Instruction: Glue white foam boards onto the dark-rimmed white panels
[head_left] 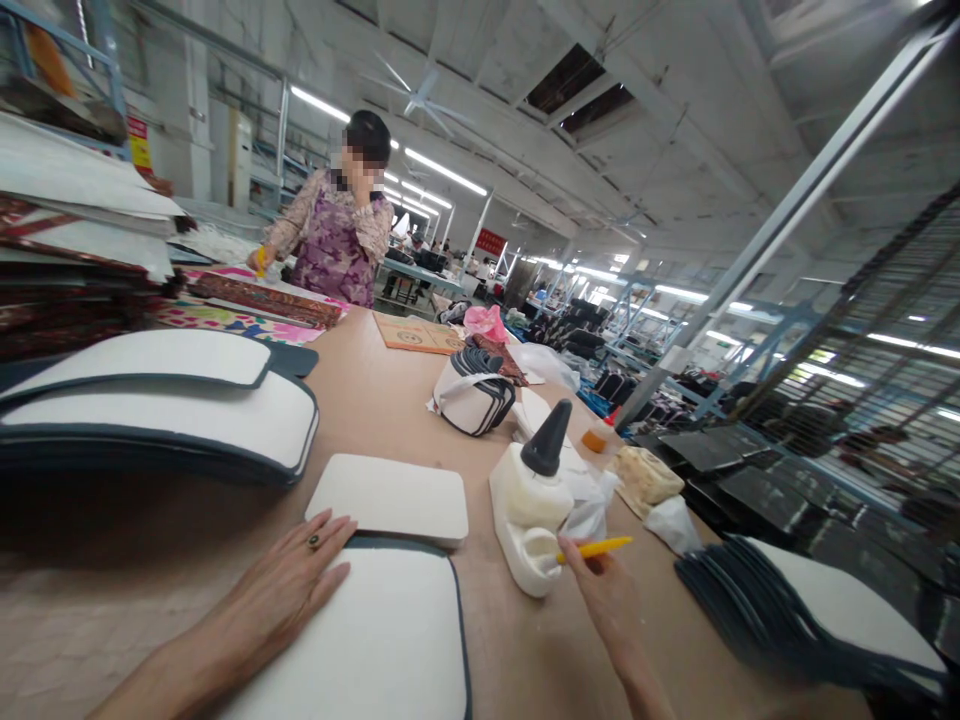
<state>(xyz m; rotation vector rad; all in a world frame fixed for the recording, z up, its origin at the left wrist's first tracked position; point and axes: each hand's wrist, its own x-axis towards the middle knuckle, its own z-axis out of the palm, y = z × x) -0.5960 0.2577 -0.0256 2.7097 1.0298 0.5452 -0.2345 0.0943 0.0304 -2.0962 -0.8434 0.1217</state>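
One stick (609, 547) is pinched by the right hand (606, 592) right of centre, apparently so its end meets the pot (521, 505); the panel (382, 640), bottom centre, is seemingly steadied by the spread left hand (292, 568)

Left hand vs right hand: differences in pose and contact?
Pose: the left hand lies palm-down with fingers extended; the right hand has curled fingers.
Contact: the left hand rests on the dark-edged white panel; the right hand holds a yellow stick at the white bottle.
Ring: on the left hand, none visible on the right.
Shared: both are ungloved.
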